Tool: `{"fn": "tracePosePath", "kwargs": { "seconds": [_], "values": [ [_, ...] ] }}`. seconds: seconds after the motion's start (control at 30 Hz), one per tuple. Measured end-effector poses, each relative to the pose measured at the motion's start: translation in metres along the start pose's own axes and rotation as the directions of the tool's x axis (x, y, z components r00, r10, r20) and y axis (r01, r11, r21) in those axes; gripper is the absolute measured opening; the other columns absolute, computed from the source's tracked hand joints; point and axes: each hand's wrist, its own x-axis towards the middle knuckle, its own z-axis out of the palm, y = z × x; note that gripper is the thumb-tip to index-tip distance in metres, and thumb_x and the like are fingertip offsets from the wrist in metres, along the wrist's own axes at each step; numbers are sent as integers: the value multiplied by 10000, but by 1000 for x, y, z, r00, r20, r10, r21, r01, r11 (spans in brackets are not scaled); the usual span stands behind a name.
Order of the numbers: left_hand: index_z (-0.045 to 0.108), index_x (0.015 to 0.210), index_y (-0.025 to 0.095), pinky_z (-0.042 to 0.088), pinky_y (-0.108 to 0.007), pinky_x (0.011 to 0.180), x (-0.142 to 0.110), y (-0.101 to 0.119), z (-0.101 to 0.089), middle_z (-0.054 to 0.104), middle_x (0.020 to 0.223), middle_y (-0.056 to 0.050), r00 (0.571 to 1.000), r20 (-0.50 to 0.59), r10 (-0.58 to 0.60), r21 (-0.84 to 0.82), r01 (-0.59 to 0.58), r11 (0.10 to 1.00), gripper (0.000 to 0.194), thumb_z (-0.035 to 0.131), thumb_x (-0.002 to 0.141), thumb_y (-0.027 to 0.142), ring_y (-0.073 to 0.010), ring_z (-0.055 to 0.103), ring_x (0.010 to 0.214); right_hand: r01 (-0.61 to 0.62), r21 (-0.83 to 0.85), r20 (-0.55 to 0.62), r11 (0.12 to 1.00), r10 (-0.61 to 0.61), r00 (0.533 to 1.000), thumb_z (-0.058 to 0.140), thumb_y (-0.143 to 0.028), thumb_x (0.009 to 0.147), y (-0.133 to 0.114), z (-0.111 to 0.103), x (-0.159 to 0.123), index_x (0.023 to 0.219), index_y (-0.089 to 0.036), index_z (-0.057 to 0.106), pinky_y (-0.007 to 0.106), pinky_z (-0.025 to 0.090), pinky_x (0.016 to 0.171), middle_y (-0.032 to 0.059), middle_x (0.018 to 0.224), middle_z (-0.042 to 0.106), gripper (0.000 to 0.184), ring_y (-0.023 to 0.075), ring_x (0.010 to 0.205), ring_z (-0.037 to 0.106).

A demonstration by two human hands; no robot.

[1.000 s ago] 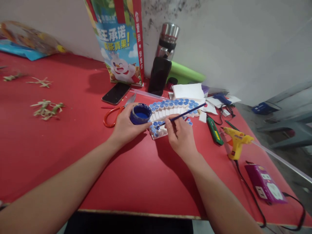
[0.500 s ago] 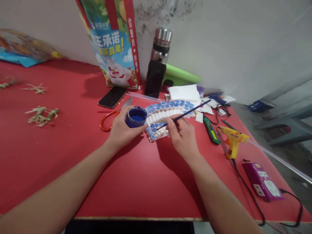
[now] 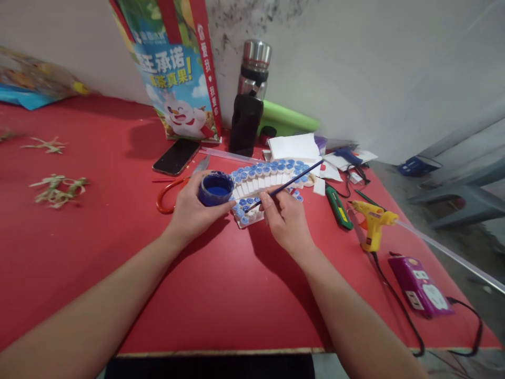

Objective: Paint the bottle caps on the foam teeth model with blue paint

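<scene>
My left hand [image 3: 193, 205] is wrapped round a small jar of blue paint [image 3: 216, 189], its mouth tilted up and its rim smeared with paint. Between the fingers of my right hand [image 3: 284, 216] is a thin dark blue paintbrush [image 3: 302, 175], slanting down to the left. The brush tip is at the small round pieces along the front of a white model [image 3: 256, 184], apparently touching one. Blue-painted rounds line the model's back arch and left front, while some front pieces look white. My right hand hides part of the model's front.
Orange-handled scissors [image 3: 168, 196] and a phone [image 3: 176, 157] lie left of the model. A steel bottle [image 3: 255, 68] and printed bag [image 3: 177, 79] stand behind. To the right are a green cutter [image 3: 338, 208], yellow glue gun [image 3: 373, 221], purple power strip [image 3: 420, 287] and cables.
The whole view has shifted slightly, so most things appear a little further left. The brush tip has moved slightly among the front rounds; both hands keep their holds.
</scene>
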Motion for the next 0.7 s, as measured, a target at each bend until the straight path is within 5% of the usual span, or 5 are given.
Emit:
{"fn": "tracePosePath", "kwargs": {
  "seconds": [0.7],
  "values": [
    [676,1171,243,584,-514,1077,0,1,0,773,1211,-91,1000,5,-6,11,6,1000,600,932,660,428,-329,736,1136,71,-89,-15,994,-73,997,518,-366,1084,0,1,0,933,-232,633,317,498,672,36,822,715,232,180,707,659]
  ]
}}
